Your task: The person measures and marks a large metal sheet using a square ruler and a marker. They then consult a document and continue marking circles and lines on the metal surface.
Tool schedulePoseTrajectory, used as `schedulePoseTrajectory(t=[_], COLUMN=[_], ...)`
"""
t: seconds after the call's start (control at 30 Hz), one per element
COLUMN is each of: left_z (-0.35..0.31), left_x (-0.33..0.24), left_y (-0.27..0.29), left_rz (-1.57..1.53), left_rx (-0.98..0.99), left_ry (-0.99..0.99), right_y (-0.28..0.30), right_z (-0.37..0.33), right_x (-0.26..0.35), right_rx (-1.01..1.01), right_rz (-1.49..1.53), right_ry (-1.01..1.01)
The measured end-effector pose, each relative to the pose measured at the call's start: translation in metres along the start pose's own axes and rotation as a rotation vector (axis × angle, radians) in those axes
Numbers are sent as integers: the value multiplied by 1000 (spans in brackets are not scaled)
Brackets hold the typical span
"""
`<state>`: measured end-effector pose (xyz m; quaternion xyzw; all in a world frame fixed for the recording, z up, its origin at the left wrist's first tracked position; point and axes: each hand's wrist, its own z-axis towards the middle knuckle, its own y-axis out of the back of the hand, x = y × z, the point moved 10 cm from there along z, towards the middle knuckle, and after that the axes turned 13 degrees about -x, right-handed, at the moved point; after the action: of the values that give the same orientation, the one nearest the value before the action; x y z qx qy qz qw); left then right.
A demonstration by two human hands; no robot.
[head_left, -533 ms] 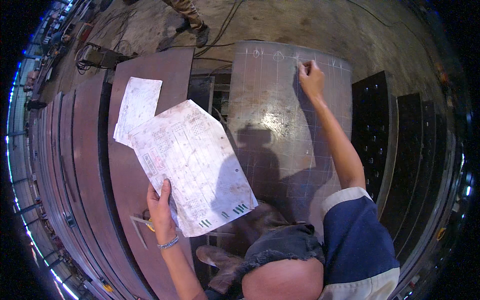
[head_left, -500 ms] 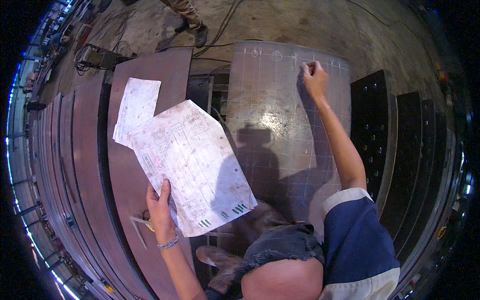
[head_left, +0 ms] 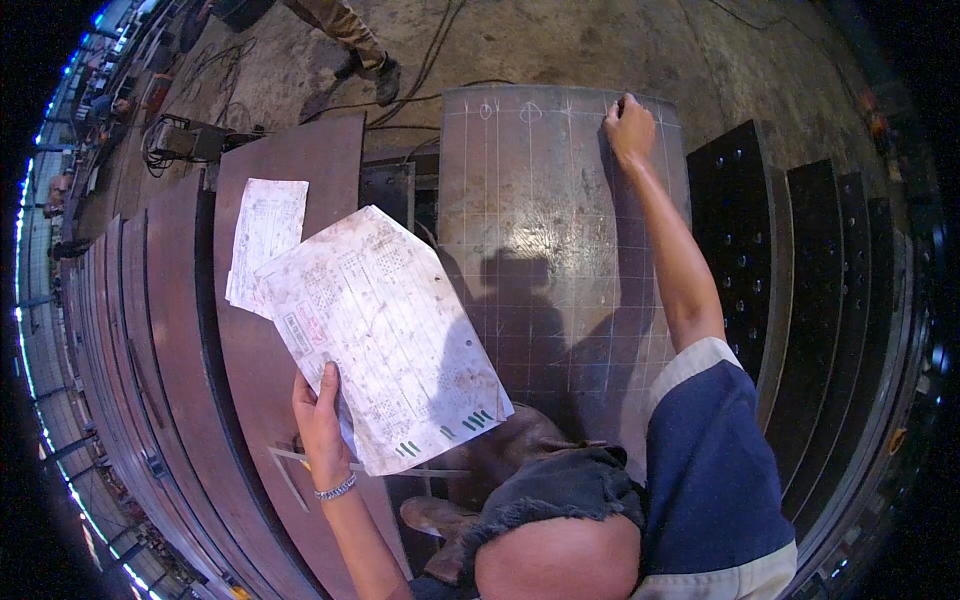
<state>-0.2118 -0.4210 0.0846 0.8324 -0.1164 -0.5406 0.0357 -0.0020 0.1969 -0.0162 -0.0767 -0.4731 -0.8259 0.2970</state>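
Under the fingers of the right hand (head_left: pixel 630 125) lies the far edge of a grey steel plate (head_left: pixel 540 210) scored with a grid of thin lines and a few chalk marks along its top; the fingers are curled tight together and pressed to the metal, seemingly pinched on a small marker, though what they grip is too small to tell; the arm reaches straight out across the plate from a blue sleeve with a pale cuff. Between the thumb and fingers of the left hand (head_left: pixel 322 425) sits the near corner of a large stained drawing sheet (head_left: pixel 385 335), thumb on top, the sheet fanning away from the fingertips over a rusty brown plate (head_left: pixel 270 180); beyond those fingertips a smaller paper (head_left: pixel 265 235) lies partly under the sheet; a bead bracelet (head_left: pixel 336 489) circles the wrist. Just below the left palm a metal square (head_left: pixel 300 465) rests on the brown plate. Right of the right forearm stand dark drilled plates (head_left: pixel 735 230); past the right fingertips, on the concrete floor, another person's boot (head_left: pixel 385 75) shows.
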Motion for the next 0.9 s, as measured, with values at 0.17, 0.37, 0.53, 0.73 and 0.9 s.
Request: schedulePoseTrajectory(t=[0.17, 0.37, 0.53, 0.73, 0.9], left_z=[0, 1, 0, -1, -2], left_x=[1, -1, -2, -7, -2], left_y=[-1, -1, -2, 1, 2], left_rz=[0, -34, -17, 5, 15], left_rx=[10, 21, 12, -10, -32], left_ry=[6, -50, -17, -55, 23], right_y=[0, 25, 20, 11, 19], right_z=[-12, -29, -8, 22, 23], right_x=[28, 40, 27, -24, -97], right_rx=[13, 56, 28, -84, -32], right_rz=[23, 49, -32, 101, 23], right_ry=[81, 145, 64, -29, -141])
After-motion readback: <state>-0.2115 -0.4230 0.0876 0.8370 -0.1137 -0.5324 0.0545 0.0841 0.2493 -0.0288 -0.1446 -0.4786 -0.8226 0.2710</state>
